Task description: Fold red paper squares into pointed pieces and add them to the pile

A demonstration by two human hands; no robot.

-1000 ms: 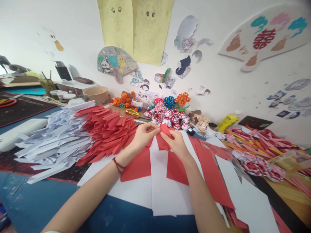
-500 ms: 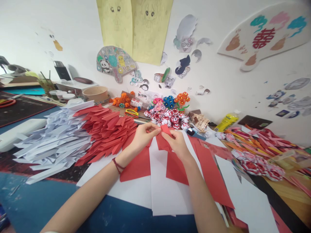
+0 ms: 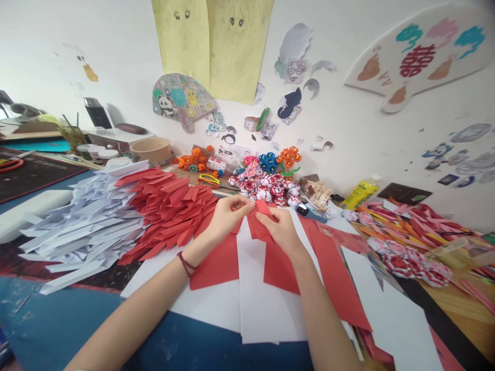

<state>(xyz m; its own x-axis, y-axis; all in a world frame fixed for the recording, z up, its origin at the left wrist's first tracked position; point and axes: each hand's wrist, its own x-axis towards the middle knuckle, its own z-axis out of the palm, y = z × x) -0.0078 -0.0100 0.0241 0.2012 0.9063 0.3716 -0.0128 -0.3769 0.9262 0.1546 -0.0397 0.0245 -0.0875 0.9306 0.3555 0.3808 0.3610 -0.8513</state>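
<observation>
A small folded piece of red paper (image 3: 263, 208) is pinched between my two hands near the middle of the view. My left hand (image 3: 232, 214) has thumb and fingers together at its upper left edge. On its right side, my right hand (image 3: 279, 224) grips it with thumb and fingers. Beneath my hands lie white sheets (image 3: 266, 314) and larger red sheets (image 3: 216, 268). To the left are a heap of folded red strips (image 3: 174, 206) and a heap of folded white strips (image 3: 96, 221).
Red-and-white paper flowers (image 3: 276, 188) stand behind my hands, beside a blue-banded watch (image 3: 309, 212). A round tan bowl (image 3: 151, 150) is at the back left. Coloured strips (image 3: 417, 226) and a yellow bottle (image 3: 360, 193) are on the right.
The view has shifted very slightly. Both hands keep hold of the red paper in nearly the same place.
</observation>
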